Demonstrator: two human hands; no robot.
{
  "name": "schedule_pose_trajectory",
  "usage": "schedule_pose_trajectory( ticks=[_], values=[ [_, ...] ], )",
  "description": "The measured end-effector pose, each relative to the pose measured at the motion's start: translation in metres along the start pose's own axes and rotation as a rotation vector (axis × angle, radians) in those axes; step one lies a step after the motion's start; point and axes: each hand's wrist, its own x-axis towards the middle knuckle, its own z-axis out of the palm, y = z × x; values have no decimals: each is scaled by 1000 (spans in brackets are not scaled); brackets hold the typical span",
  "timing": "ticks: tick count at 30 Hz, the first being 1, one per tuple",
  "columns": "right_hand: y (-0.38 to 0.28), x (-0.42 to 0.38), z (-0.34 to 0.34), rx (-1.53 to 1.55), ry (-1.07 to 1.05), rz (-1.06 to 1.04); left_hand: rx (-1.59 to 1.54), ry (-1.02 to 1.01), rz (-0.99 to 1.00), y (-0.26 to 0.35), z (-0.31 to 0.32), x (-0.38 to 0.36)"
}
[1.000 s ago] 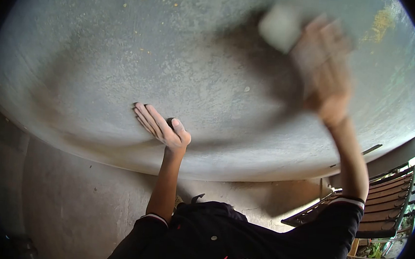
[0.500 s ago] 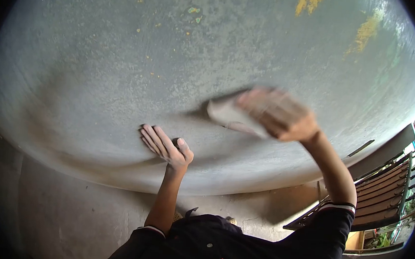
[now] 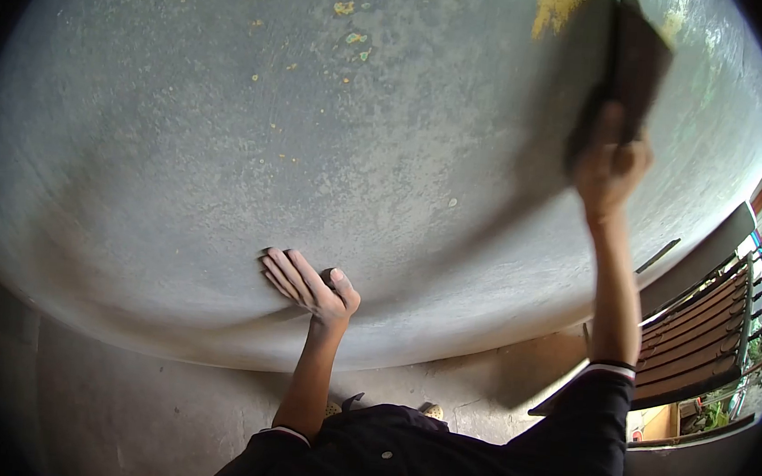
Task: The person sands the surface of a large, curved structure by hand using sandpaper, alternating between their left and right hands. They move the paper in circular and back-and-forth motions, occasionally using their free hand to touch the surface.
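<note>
My left hand (image 3: pixel 314 288) rests flat against the grey wall (image 3: pixel 250 192) low down, fingers together and thumb apart, with pale dust on the fingers. Higher up on the right, my right hand (image 3: pixel 614 171) grips a dark, flat piece that looks like sandpaper (image 3: pixel 641 66). It is blurred, and its upper end reaches near a yellow patch (image 3: pixel 557 8). Whether the piece presses on the wall cannot be made out; it casts a dark shadow there. The wall is mottled grey with small yellow and greenish spots.
A slatted wooden bench (image 3: pixel 693 339) stands to the right, with green plants (image 3: pixel 714 415) beyond it. Below the wall lies a concrete floor (image 3: pixel 144 407). Shoe tips (image 3: pixel 433 411) show in front of my dark clothing.
My right hand has swept up and to the right with the sandpaper, which now points upward and shows a dark side instead of a pale one. My left hand has stayed on the wall.
</note>
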Motion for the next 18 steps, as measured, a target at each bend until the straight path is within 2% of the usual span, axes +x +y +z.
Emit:
schedule_pose_trajectory(
  ticks=[1, 2, 3, 4, 5, 7, 8, 9, 11, 12, 13, 14, 15, 17, 18],
  values=[
    [-4, -13, 18, -175, 146, -216, -10, 12, -22, 2, 0, -1],
    [-28, -39, 30, -175, 133, -250, -19, 1, -22, 3, -1, -3],
    [-38, -73, 32, -116, -182, -386, -17, -5, -18, 2, -2, -2],
    [-52, -97, 35, 2, -279, -452, -15, -4, -17, 2, -1, -1],
    [-44, -101, 34, -103, -356, -671, -19, -9, -17, 0, -1, -2],
    [-20, -75, 30, -37, -297, -626, -13, -15, -3, 0, -2, -2],
    [-9, -48, 22, -237, -162, -635, -21, -14, -2, 1, -2, -1],
    [1, -20, 13, -304, -42, -549, -16, -5, -9, 2, -1, -1],
    [-8, -21, 7, 124, -181, 159, -18, -9, -13, 2, -2, -2],
    [-31, -34, 24, -236, 38, -65, -25, -9, -26, 3, -2, -3],
    [-37, -63, 31, -88, -69, -210, -30, -6, -34, 2, -1, -3],
    [-45, -107, 48, -247, -273, -231, -33, -6, -23, 0, -3, -4],
    [-66, -127, 41, -133, -298, -317, -33, -34, -17, 0, -4, -5],
    [-54, -114, 35, -144, -301, -444, -33, -46, -11, -1, -5, -8],
    [-47, -98, 35, -168, -235, -471, -31, -66, 1, -2, -5, -10]
  ],
)
